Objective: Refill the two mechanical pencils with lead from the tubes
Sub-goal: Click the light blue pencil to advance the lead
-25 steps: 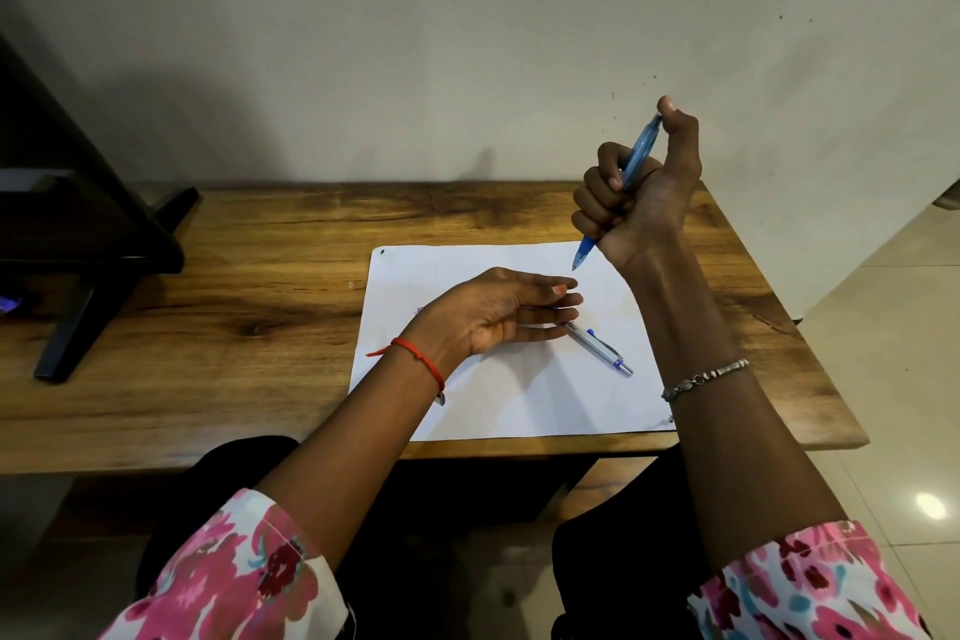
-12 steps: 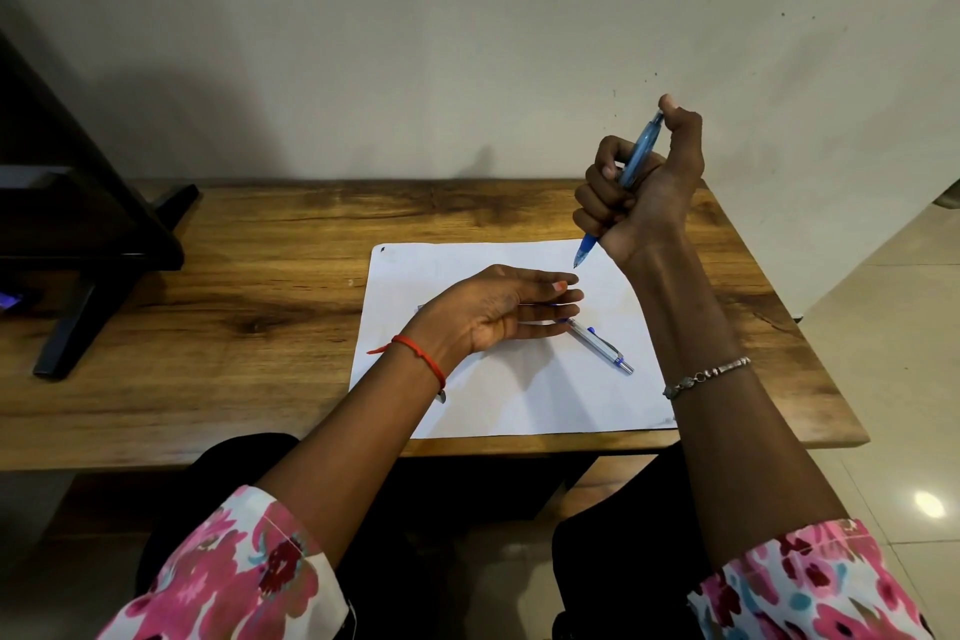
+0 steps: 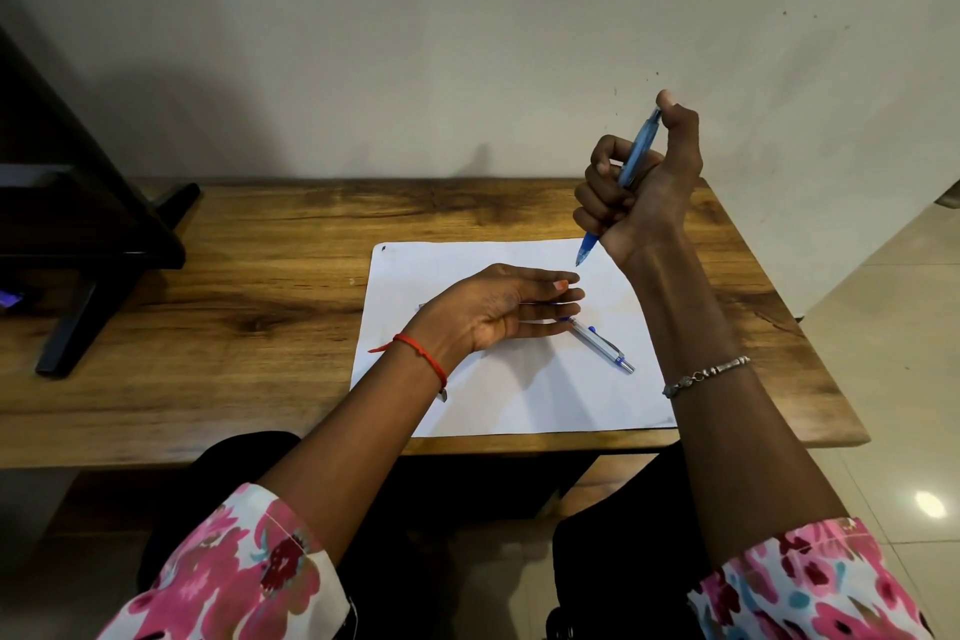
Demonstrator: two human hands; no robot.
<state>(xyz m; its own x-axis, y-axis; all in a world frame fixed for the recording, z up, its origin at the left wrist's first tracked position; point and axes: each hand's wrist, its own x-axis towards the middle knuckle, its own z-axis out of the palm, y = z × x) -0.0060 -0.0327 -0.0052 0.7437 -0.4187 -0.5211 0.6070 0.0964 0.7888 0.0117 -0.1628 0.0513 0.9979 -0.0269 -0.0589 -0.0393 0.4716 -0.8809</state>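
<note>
My right hand [image 3: 641, 187] is raised above the far right of the white paper sheet [image 3: 519, 395], fist shut around a blue mechanical pencil [image 3: 636, 156]. Its tip points down at the paper and my thumb rests on its top end. My left hand [image 3: 493, 312] hovers palm-inward over the sheet's middle, fingers straight and slightly apart, holding nothing I can see. A silver mechanical pencil with blue clip [image 3: 600, 343] lies on the paper, its near-left end under my left fingertips. The hand hides whatever lies under it; no lead tubes show.
The sheet lies on a wooden table [image 3: 234, 307] against a grey wall. A black stand [image 3: 93, 234] occupies the table's left end. Tiled floor [image 3: 893, 379] lies to the right of the table edge.
Both hands stay almost still. My right fist with the blue pencil shifts very slightly; the silver pencil has not moved.
</note>
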